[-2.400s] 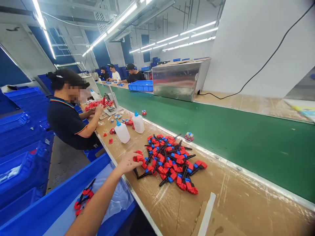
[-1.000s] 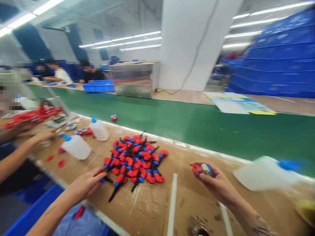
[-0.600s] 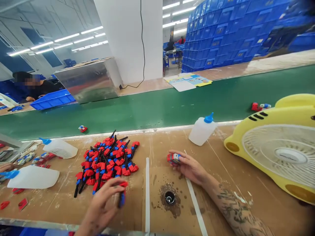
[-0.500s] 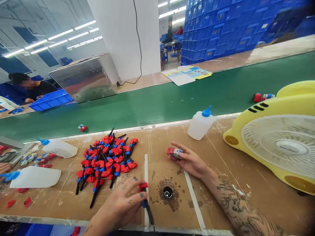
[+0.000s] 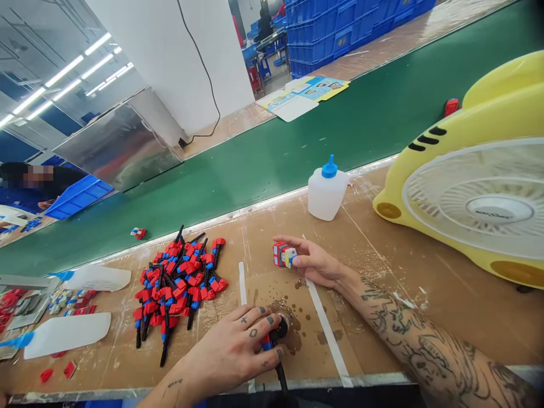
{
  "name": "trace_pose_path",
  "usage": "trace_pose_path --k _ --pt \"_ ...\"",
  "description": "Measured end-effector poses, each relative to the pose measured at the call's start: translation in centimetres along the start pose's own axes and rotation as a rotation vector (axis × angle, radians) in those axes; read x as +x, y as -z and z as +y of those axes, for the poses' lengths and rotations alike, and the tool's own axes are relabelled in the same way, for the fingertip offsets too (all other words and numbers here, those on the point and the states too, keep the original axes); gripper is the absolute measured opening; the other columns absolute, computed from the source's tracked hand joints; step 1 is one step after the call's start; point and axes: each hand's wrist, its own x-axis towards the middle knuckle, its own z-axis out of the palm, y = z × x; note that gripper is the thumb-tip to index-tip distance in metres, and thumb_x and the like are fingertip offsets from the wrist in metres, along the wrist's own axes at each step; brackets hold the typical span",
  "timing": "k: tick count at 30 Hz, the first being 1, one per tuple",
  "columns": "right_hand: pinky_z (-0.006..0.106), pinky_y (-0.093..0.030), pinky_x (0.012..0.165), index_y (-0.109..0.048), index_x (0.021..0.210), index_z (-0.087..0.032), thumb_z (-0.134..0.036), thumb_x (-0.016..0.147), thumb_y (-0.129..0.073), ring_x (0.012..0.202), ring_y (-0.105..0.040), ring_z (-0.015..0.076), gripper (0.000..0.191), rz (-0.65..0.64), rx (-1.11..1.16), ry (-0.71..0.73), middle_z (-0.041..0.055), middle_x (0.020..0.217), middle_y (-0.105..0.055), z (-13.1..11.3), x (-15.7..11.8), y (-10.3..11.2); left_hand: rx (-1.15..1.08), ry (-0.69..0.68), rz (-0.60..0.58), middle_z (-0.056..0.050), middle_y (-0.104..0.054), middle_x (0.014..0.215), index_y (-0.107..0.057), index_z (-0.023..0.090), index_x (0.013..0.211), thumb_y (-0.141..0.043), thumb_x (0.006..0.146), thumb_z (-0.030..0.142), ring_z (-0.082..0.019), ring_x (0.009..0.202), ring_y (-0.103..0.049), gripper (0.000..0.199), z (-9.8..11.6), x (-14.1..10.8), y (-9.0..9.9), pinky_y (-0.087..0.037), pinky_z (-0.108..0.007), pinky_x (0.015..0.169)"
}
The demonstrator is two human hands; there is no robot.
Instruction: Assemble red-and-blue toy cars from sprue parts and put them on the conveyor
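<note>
My left hand is closed on a toy arm piece, red and blue with a black rod pointing down. It is over a small dark round cup of liquid, partly hidden by my fingers, so I cannot tell whether the piece touches the liquid. Wet spots surround the cup on the brown board. In my right hand, between thumb and fingers, is a toy body piece of red, grey and yellow. A heap of similar red, blue and black toy arm pieces lies left of my left hand.
A white squeeze bottle with a blue nozzle stands ahead; two more lie at left. The yellow fan takes up the right side. A green conveyor belt crosses behind, carrying small toy pieces. A person sits far left beside a blue bin.
My left hand has moved right with the toy arm piece, over the cup. The toy body piece has turned in my right hand. The camera view has tilted and shifted.
</note>
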Motion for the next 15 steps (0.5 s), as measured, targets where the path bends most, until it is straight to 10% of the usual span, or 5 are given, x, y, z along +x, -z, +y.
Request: trace_pose_path --k 10,15 --pt "0.032 -0.045 0.088 -0.068 0.108 -0.02 -0.019 0.057 -0.092 0.094 -0.067 0.019 0.056 0.022 -0.026 0.018 0.0039 0.1 -0.072 0.5 -0.1 -0.3 -0.218 0.121 -0.039 -0.01 -0.056 0.135 -0.061 0.026 0.118 -0.052 0.09 0.01 -0.027 0.117 -0.054 0.033 0.0 -0.3 -0.2 -0.048 -0.042 0.096" --pt "0.032 -0.045 0.089 -0.067 0.112 -0.02 -0.019 0.058 -0.092 0.097 -0.067 0.0199 0.06 0.012 -0.077 0.021 0.0064 0.106 -0.074 1.2 -0.5 -0.8 -0.792 0.498 0.335 -0.01 -0.058 0.131 -0.06 0.026 0.118 -0.054 0.089 0.01 -0.024 0.12 -0.055 0.033 -0.2 -1.4 -2.9 -0.045 -0.039 0.102"
